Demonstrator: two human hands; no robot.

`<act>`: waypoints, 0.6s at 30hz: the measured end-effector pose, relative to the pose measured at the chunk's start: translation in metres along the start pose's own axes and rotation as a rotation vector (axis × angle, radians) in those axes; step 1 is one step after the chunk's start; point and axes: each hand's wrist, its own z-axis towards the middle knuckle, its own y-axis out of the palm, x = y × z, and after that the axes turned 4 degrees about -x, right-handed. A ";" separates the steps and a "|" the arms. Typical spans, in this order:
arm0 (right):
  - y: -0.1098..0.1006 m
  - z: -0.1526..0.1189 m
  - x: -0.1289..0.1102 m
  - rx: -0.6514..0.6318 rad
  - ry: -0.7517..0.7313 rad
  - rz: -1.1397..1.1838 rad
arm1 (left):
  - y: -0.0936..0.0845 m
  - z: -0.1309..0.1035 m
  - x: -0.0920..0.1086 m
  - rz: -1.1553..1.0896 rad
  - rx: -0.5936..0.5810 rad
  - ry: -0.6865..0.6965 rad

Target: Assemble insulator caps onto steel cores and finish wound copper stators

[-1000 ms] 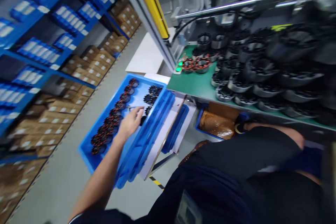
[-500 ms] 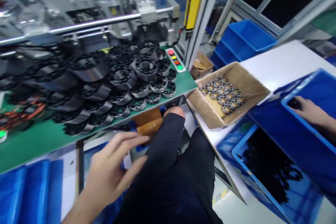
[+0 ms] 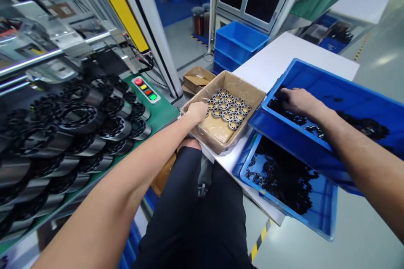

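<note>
Cardboard box point(image 3: 217, 134) w/ brown liner sits at near-left corner of white table point(image 3: 284, 56); L hand point(image 3: 197, 112) reaches over box's left rim, fingers curled down at the edge of a cluster of round metal parts point(image 3: 227, 108) packed in rows in the box's far half. Can't tell if L fingers actually pinch one. R hand point(image 3: 296, 100) is palm-down inside upper blue bin point(image 3: 318, 92), fingers bent over black ring parts point(image 3: 285, 111) at bin's left end; grip not visible, can't tell if clamped on anything. Hands well apart, box between them. Upper bin is tilted, resting over lower blue bin point(image 3: 328, 222) at table's near edge, also holding black ring parts. Person's dark trousers point(image 3: 195, 214) below, between table and green bench point(image 3: 160, 113). Bench on left carries stacks of black-and-steel motor stators point(image 3: 82, 122); button panel point(image 3: 145, 89) w/ red, yellow, green buttons at bench's right edge. Stacked blue crates point(image 3: 236, 44) on floor beyond table's far-left edge, small open carton point(image 3: 197, 80) beside them
</note>
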 end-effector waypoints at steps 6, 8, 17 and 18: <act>-0.021 -0.014 -0.013 -0.112 0.063 -0.143 | 0.012 0.036 -0.013 0.206 -0.179 0.047; -0.025 -0.017 -0.017 -0.116 0.078 -0.179 | 0.012 0.041 -0.015 0.244 -0.206 0.069; -0.018 -0.016 -0.022 -0.047 0.234 -0.217 | -0.002 0.034 -0.002 0.267 -0.224 0.128; -0.017 -0.016 -0.021 -0.046 0.244 -0.211 | -0.005 0.031 0.000 0.250 -0.213 0.130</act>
